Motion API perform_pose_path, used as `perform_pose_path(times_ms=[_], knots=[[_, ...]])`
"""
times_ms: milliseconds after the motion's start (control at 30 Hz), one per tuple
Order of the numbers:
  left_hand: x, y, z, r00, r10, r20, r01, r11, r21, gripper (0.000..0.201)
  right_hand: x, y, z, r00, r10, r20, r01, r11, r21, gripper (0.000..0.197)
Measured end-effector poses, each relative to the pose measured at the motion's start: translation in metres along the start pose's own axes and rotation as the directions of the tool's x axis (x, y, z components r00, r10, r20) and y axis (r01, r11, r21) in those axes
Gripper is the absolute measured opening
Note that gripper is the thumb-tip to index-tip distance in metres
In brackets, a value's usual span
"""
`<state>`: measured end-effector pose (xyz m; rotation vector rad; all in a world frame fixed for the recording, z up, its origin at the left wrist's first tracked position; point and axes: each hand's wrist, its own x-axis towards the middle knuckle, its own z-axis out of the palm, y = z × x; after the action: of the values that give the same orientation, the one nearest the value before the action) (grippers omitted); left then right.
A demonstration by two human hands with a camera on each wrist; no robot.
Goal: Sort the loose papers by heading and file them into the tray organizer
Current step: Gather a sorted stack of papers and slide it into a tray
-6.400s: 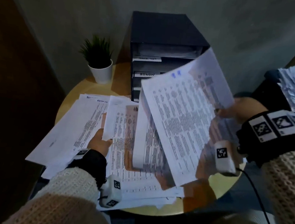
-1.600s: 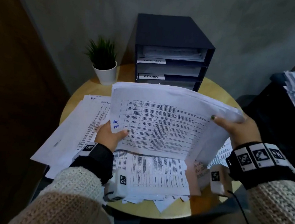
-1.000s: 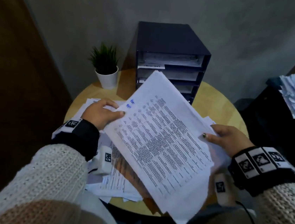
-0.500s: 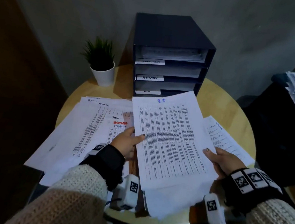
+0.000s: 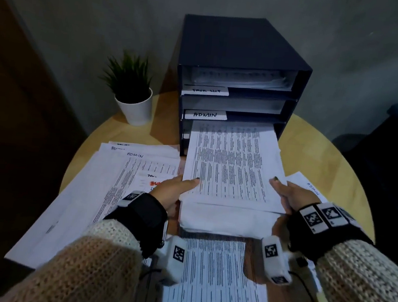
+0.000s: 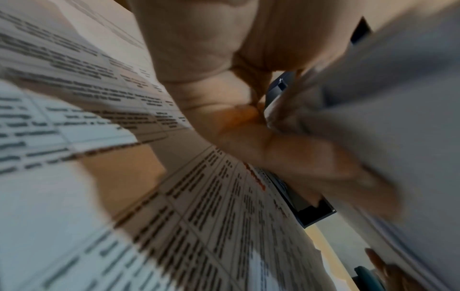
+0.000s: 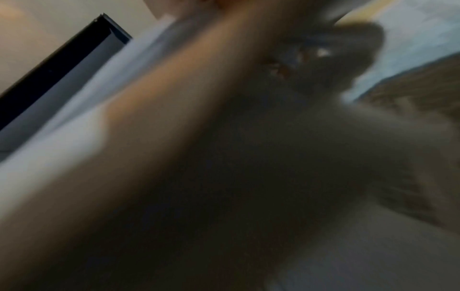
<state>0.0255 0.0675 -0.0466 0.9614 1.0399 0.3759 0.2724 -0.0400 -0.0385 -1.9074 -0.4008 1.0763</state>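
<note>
Since half a second ago the sheaf of papers (image 5: 233,169) has slid forward — its far edge now sits inside the bottom slot of the tray organizer (image 5: 242,46), under the "ADMIN" label (image 5: 205,114). Left hand (image 5: 173,192) and right hand (image 5: 292,196) pinch its near corners, above loose papers (image 5: 114,190) on the round table (image 5: 340,167).

**Sheaf entering the bottom tray**

A sheaf of printed papers (image 5: 233,164), white with dense tabular text, lies nearly flat with its far edge inside the lowest slot of the dark tray organizer (image 5: 239,51). That slot sits below the shelf labelled "ADMIN" (image 5: 205,114); the two slots above already hold sheets. More loose papers (image 5: 114,186) lie fanned and overlapping across the round wooden counter (image 5: 340,167), several with "ADMIN" handwritten at the top.
</note>
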Motion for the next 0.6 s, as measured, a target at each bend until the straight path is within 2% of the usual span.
perform_pose_path(times_ms=[33,100,167,233,300,367,467,600], knots=[[0.0,0.002,0.0,1.0,-0.027,0.017,0.027,1.0,-0.009,0.026,0.002,-0.008,0.004,1.0,-0.01,-0.004,0.01,1.0,-0.006,0.03],[0.003,0.005,-0.003,0.998,-0.059,0.001,0.059,0.997,0.046,0.026,0.008,-0.021,0.008,0.999,-0.043,-0.021,0.042,0.998,-0.04,0.046],[0.011,0.009,-0.005,0.996,-0.037,-0.086,0.043,0.996,0.078,0.027,0.012,-0.031,0.012,0.999,-0.045,0.016,0.045,0.999,-0.006,0.043],[0.022,0.017,-0.006,0.99,-0.016,-0.139,0.024,0.998,0.058,0.032,0.01,-0.035,0.009,0.993,-0.013,0.114,0.02,0.998,-0.057,0.048],[0.034,0.024,-0.003,0.987,-0.034,-0.155,0.037,0.999,0.019,0.036,0.013,-0.036,-0.001,0.966,0.086,0.242,-0.082,0.996,-0.03,0.048],[0.045,0.032,0.001,0.98,-0.048,-0.195,0.046,0.999,-0.016,0.043,0.02,-0.033,-0.01,0.946,0.121,0.302,-0.132,0.991,0.016,0.049],[0.054,0.047,0.011,0.97,-0.079,-0.232,0.053,0.992,-0.118,0.058,0.032,-0.039,-0.005,0.974,0.073,0.214,-0.108,0.981,0.159,0.029],[0.065,0.067,0.018,0.973,-0.061,-0.224,0.015,0.98,-0.199,0.027,0.039,-0.059,0.014,0.989,0.066,0.133,-0.12,0.881,0.458,0.014]])
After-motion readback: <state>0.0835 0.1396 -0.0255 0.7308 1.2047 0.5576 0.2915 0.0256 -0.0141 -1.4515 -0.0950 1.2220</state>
